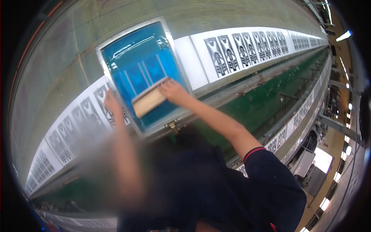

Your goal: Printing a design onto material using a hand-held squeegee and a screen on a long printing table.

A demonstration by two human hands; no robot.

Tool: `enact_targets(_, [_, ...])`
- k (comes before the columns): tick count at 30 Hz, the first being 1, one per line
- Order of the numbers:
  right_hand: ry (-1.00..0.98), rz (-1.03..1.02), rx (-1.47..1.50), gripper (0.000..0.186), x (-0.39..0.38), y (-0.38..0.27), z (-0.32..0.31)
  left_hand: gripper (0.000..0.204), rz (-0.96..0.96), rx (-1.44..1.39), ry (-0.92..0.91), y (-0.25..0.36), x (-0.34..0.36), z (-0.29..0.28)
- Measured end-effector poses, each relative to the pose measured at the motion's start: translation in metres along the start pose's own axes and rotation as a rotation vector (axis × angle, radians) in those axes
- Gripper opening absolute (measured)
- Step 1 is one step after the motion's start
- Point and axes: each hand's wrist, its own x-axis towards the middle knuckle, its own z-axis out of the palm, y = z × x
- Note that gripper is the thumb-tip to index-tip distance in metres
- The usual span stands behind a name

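Dark sleeve (276, 181) nearest, then brass-coloured clamp (172, 125) at near edge of metal frame (170, 38). And here's right hand (172, 92), pinching right end of wooden squeegee (150, 102), which sits tilted over blue screen (119, 63) inside frame! Left hand (111, 101) at frame's left side, blurred; can't tell whether fingers close on it. Farther off, rightward: black-patterned white sheets (247, 50) lining long table (235, 15).

Long grey-grn tbl (216, 14), white sheets w/ blk prints (247, 50) in row, metal-framed blue screen (141, 50) across them
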Motion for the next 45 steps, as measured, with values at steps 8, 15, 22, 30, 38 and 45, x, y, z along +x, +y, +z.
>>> enact_targets(8, [-0.292, -0.078, 0.176, 0.03, 0.206, 0.107, 0.0, 0.031, -0.179, -0.246, -0.003, -0.001, 0.003, -0.014])
enact_targets(15, [-0.262, -0.122, 0.138, 0.024, 0.248, 0.147, 0.021, 0.02, 0.654, 0.106, -0.071, 0.125, 0.083, 0.028])
enact_targets(22, [-0.191, 0.189, 0.172, 0.038, 0.203, 0.103, 0.03, 0.015, 0.623, 0.25, -0.102, 0.108, 0.06, 0.066])
enact_targets(30, [-0.171, 0.256, 0.215, 0.053, -0.027, -0.021, -0.008, 0.015, 0.724, 0.165, -0.272, 0.021, -0.145, -0.004])
enact_targets(38, [-0.176, 0.198, 0.236, 0.059, -0.092, -0.082, -0.023, 0.012, 0.643, 0.228, -0.348, -0.009, -0.223, -0.066])
enact_targets(45, [-0.289, 0.206, 0.285, 0.053, -0.098, -0.059, -0.033, 0.02, 0.546, 0.203, -0.236, 0.038, -0.146, -0.051])
